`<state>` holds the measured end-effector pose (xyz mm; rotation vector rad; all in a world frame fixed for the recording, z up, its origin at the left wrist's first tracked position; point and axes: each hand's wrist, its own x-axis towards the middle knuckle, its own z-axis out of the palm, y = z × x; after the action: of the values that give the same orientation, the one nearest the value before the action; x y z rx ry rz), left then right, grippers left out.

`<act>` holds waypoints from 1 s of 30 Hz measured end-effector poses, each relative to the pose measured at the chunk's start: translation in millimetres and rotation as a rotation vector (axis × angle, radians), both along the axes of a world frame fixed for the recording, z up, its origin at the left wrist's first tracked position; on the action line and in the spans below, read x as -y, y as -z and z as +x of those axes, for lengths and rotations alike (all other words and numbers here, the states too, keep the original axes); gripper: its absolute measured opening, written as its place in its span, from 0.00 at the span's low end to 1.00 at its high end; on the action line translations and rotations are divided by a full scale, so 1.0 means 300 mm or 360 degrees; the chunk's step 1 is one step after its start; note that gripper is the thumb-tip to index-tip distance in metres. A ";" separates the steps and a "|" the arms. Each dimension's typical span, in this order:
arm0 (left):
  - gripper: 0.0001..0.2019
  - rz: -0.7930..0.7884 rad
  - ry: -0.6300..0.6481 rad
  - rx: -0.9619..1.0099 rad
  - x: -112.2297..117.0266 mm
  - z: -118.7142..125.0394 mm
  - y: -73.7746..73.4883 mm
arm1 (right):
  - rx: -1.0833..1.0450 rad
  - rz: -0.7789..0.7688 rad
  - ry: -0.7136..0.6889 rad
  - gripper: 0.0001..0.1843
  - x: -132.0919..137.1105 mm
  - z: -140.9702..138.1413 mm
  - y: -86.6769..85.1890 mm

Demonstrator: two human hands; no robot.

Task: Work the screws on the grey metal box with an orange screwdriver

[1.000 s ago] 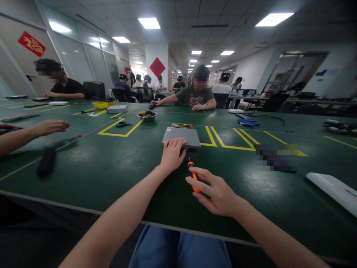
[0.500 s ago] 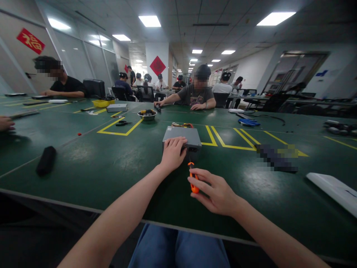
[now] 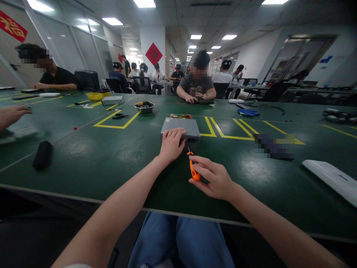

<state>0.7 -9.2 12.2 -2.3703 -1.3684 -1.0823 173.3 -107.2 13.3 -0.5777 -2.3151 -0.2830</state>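
My left hand [image 3: 172,144] lies open, fingers spread on top of a gray metal box [image 3: 178,125]. My right hand [image 3: 214,176] pinches an orange screwdriver [image 3: 193,171] between fingers and thumb (tip pointing toward the box).

The metal box [image 3: 180,128] sits on the workbench [image 3: 83,156], with the screwdriver [image 3: 193,171] just before it. Behind and left of the box stands the bowl [image 3: 144,108], the scissors [image 3: 120,116] beside it. The pouch [image 3: 42,155] lies farther left; the gloves [image 3: 248,112] lie behind and right, the board [image 3: 333,182] right.
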 end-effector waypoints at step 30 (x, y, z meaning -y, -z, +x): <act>0.15 0.0073 -0.0143 0.0109 0.048 0.036 0.012 | 0.0212 0.0251 0.0141 0.15 0.026 -0.034 0.020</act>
<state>11.4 -23.8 8.7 -2.2363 -1.4415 -1.1670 163.0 -114.9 7.4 -0.5985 -2.3706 -0.5560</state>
